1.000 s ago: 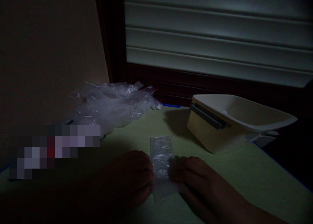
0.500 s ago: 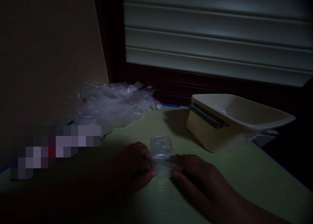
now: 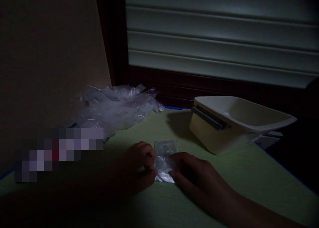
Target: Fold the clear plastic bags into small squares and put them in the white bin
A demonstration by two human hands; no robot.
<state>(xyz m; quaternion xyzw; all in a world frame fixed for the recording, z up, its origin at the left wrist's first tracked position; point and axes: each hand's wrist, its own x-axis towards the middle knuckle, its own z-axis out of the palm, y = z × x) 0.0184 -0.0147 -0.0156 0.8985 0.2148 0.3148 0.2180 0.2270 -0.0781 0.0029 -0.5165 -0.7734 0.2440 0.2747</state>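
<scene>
A small clear plastic bag (image 3: 166, 147) lies flat on the pale green table (image 3: 159, 204), between my two hands. My left hand (image 3: 142, 165) grips its left edge, thumb and fingers pinched together. On the other side, my right hand (image 3: 194, 175) has its fingers over the bag's right part, with the thumb and index finger on the plastic. The lower part of the bag is crinkled and shiny. The fingertips of my right hand partly cover the bag's middle.
A heap of crumpled clear plastic (image 3: 119, 108) lies at the back left. A cream bin (image 3: 211, 135) with a grey handle stands at the back right. A pixelated patch covers something at the left. Behind the table is a slatted panel (image 3: 211, 38).
My right hand has shifted slightly left and now covers more of the bag's middle. The lower part of the bag is more visible and shinier. My left hand has barely moved.
</scene>
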